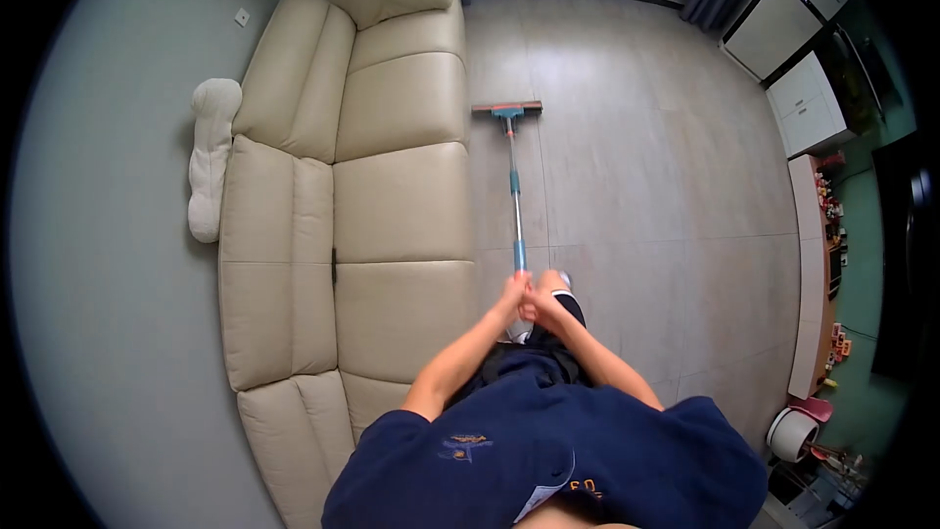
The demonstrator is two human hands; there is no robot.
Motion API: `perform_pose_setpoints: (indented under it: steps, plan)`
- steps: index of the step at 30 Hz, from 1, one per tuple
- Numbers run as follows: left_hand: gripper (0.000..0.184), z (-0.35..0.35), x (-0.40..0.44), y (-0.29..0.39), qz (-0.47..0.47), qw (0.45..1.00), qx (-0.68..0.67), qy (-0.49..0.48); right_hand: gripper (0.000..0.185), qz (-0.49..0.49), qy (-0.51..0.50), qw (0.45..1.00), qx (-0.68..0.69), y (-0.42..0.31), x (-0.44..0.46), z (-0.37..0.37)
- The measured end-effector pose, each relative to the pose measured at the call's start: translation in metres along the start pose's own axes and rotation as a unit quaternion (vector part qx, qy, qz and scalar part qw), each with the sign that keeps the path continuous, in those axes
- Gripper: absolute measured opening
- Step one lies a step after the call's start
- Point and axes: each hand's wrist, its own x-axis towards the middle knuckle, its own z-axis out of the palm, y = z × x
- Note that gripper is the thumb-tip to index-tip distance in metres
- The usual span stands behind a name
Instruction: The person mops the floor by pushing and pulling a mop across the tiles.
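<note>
A mop (516, 206) with a silver and teal pole stretches forward from my body over the floor. Its wide, flat head (506, 110) lies on the tiles close to the sofa's front edge. My left hand (515, 287) is closed around the upper end of the pole. Just beside it and a little nearer to me, my right hand (536, 305) is also closed on the handle. The two hands touch or overlap, and they hide the pole's end.
A beige leather sofa (401, 206) runs along the left side, with a white bolster (211, 159) behind its backrest. Grey tiled floor (666, 186) spreads to the right. White cabinets (808, 108) and a low TV unit (808, 274) line the right wall; a white pot (791, 434) stands near its end.
</note>
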Motion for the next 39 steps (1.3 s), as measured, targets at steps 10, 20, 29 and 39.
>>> perform_pose_setpoints:
  steps: [10, 20, 29, 39]
  plan:
    - [0.022, -0.001, -0.121, -0.074, 0.038, 0.974, 0.21, -0.08, 0.035, 0.19, -0.013, 0.981, 0.043, 0.041, -0.155, 0.01]
    - [0.048, 0.016, -0.076, -0.081, 0.298, 0.865, 0.364, 0.175, 0.034, 0.169, 0.015, 0.925, 0.341, 0.028, -0.13, 0.044]
    - [0.009, 0.007, -0.001, -0.066, -0.162, 0.968, -0.189, -0.015, 0.017, 0.073, 0.084, 0.968, 0.224, 0.065, -0.145, 0.039]
    - [0.017, -0.006, 0.008, -0.113, -0.11, 0.985, -0.127, -0.045, 0.021, 0.089, 0.099, 0.979, 0.151, 0.092, -0.138, 0.018]
